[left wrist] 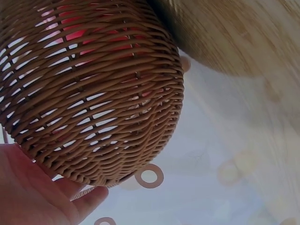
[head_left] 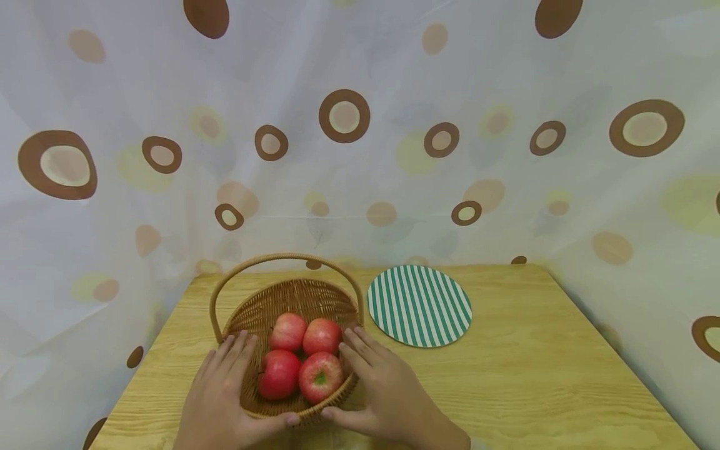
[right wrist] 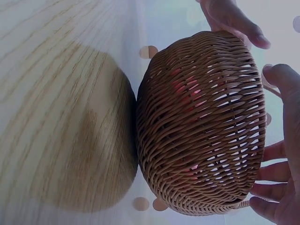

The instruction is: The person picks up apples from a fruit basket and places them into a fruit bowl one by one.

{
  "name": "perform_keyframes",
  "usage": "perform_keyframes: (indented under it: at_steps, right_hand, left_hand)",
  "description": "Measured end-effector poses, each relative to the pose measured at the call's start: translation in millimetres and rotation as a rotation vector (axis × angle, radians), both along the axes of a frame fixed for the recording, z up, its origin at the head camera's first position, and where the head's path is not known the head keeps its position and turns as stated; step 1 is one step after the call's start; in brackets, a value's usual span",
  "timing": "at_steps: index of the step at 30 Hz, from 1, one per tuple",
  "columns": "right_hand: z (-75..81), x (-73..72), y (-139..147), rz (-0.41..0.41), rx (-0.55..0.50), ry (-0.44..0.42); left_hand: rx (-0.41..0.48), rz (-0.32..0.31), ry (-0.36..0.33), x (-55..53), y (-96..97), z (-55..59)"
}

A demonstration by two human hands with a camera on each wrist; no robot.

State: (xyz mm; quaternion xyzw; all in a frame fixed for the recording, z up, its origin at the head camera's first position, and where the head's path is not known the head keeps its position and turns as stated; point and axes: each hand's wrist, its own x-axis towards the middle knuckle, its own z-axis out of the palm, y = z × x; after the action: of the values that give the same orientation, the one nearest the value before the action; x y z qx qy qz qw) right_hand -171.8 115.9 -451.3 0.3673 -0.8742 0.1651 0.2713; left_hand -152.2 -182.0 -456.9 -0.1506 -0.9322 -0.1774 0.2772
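Observation:
A brown wicker basket (head_left: 298, 294) with a tall arched handle (head_left: 287, 255) stands on the table's left half. Several red apples (head_left: 280, 375) lie together inside it. My left hand (head_left: 219, 390) is at the basket's left side, fingers extended along the rim and thumb pointing across the front. On the opposite side my right hand (head_left: 390, 387) mirrors it, its fingertips at the right rim. Both thumbs nearly meet at the front edge. In the right wrist view, the right thumb (right wrist: 281, 77) stands slightly apart from the weave, while its fingers (right wrist: 269, 191) touch the rim area.
A round mat (head_left: 420, 306) with green and white stripes lies behind and right of the basket. The wooden table (head_left: 523, 369) extends to the right. A pale curtain (head_left: 382, 75) with brown ring patterns surrounds the table at the back and sides.

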Motion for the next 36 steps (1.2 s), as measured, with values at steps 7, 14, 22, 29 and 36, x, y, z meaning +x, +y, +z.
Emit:
perform_keyframes:
  at_steps: [7, 14, 22, 29, 36]
  right_hand:
    - [0.3, -0.2, 5, 0.013, -0.044, 0.062]
    - [2.5, -5.7, 10, 0.058, -0.128, 0.162]
    - [2.6, -5.1, 16, 0.032, -0.106, 0.140]
    - [3.8, -6.6, 25, -0.015, -0.084, 0.124]
    - [2.1, -8.4, 39, -0.077, -0.055, 0.089]
  left_hand:
    - [0.012, -0.044, 0.039, 1.6, 6.1, 3.0]
    - [0.045, -0.098, 0.054, 2.6, 16.9, 8.9]
    - [0.040, -0.153, 0.092, 0.3, 29.3, 8.5]
    - [0.040, -0.166, 0.084, 0.8, 39.7, 12.4]
    - [0.049, -0.197, 0.091, -1.6, 51.0, 15.9]
